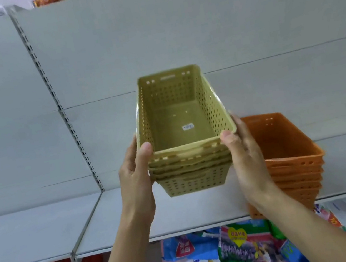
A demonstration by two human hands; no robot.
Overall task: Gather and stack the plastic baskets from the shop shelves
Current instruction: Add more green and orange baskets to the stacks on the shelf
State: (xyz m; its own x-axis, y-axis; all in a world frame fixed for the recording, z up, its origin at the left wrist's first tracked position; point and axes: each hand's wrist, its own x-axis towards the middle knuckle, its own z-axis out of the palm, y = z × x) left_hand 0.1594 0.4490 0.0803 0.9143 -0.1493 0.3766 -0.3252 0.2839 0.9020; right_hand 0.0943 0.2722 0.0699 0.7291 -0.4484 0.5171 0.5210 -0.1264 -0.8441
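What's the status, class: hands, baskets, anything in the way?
Left hand and right hand grip the beige basket stack, held above the shelf. Orange basket stack sits right. Nothing in the way.

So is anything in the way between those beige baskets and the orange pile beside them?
Nothing visible. The beige stack, held by the left hand and right hand, is just left of the orange stack, whose top basket looks empty.
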